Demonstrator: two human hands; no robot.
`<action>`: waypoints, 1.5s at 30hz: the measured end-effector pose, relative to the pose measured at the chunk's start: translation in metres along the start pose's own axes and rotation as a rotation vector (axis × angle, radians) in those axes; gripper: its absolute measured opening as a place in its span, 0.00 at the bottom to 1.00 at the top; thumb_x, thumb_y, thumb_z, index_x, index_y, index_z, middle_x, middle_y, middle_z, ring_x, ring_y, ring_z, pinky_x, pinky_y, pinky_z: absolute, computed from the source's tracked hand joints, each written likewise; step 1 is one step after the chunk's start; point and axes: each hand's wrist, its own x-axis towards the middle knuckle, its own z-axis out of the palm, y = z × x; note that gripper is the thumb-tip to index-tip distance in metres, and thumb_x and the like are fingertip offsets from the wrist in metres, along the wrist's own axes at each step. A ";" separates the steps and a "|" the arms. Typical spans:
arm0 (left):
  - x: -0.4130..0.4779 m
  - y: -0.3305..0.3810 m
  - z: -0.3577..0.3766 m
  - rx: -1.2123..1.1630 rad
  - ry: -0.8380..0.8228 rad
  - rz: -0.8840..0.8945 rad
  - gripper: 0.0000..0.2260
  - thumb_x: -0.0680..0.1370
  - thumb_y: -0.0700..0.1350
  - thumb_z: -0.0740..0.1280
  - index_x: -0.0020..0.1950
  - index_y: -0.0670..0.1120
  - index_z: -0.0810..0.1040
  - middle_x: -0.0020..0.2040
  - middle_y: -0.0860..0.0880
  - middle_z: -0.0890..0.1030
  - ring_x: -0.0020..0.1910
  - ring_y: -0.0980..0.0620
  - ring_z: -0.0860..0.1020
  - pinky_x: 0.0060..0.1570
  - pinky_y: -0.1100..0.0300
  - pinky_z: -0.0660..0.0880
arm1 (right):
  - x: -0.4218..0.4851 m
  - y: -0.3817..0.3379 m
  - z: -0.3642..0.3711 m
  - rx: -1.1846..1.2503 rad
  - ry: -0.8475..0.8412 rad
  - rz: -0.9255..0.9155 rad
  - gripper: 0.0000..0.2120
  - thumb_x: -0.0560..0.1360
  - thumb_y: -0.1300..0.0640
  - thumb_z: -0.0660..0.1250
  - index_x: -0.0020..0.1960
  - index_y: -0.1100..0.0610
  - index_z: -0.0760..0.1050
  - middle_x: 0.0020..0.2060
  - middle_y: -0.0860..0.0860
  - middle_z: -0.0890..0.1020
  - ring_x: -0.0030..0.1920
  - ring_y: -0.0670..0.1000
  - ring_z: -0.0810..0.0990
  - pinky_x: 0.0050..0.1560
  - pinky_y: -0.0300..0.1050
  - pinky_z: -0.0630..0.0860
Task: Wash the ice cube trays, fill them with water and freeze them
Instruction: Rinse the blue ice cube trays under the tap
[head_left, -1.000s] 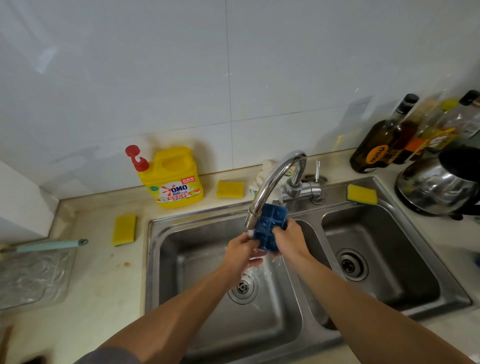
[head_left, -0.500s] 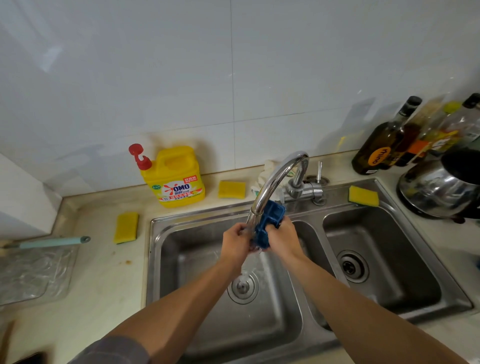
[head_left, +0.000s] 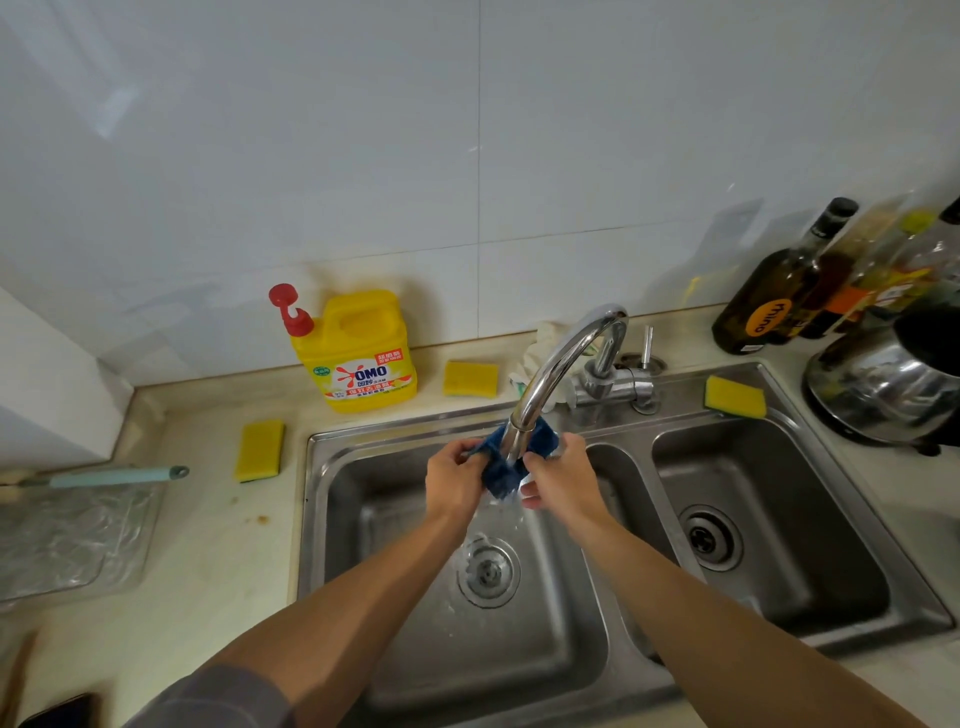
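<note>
Starting closest in: two bare forearms reach up from 6 o'clock over the left basin of a steel double sink (head_left: 311, 519), with a grey sleeve showing on the left arm. Water splashes around the left drain (head_left: 488, 571) right below the hands.

The blue ice cube tray (head_left: 497, 475) is held up over that basin, tucked under the spout of the faucet (head_left: 561, 364) so the spout hides part of it. The left hand (head_left: 454, 480) has its fingers curled in, pinching the tray's left edge, and the right hand (head_left: 563, 480) does the same on the right edge. Both grips look tight.

Going by the tray as clock centre, there's a yellow sponge (head_left: 260, 449) on the desk at 9 o'clock, with a pale green handle (head_left: 114, 475) further out the same way, lying across a clear plastic sheet (head_left: 67, 540). At 10 o'clock a yellow OMO jug (head_left: 363, 353) stands against the wall. A second sponge (head_left: 470, 378) is at 12 o'clock, and a third (head_left: 735, 397) sits on the sink rim at 2 o'clock. Far right, a shiny kettle (head_left: 878, 395) and a bunch of dark bottles (head_left: 769, 296) stand in front of the white tiles.
</note>
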 end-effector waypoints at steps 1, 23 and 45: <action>0.002 0.000 -0.004 0.028 0.015 0.011 0.07 0.79 0.38 0.68 0.52 0.46 0.84 0.46 0.45 0.86 0.47 0.46 0.85 0.50 0.49 0.83 | 0.001 0.001 -0.001 0.026 -0.009 0.018 0.18 0.78 0.61 0.67 0.64 0.51 0.65 0.49 0.56 0.83 0.37 0.52 0.86 0.36 0.46 0.83; 0.017 0.012 -0.028 0.300 -0.010 0.006 0.11 0.83 0.46 0.64 0.64 0.45 0.78 0.56 0.45 0.82 0.50 0.49 0.83 0.42 0.55 0.84 | -0.001 0.014 0.003 -0.204 -0.160 0.037 0.05 0.82 0.60 0.65 0.50 0.61 0.78 0.32 0.55 0.83 0.29 0.52 0.82 0.36 0.48 0.83; -0.004 0.001 0.019 -0.131 -0.311 -0.291 0.13 0.80 0.30 0.57 0.61 0.40 0.75 0.46 0.40 0.80 0.38 0.48 0.80 0.34 0.58 0.80 | -0.018 -0.007 -0.041 -0.387 0.128 -0.336 0.01 0.79 0.57 0.68 0.49 0.54 0.78 0.38 0.47 0.81 0.37 0.43 0.78 0.38 0.37 0.74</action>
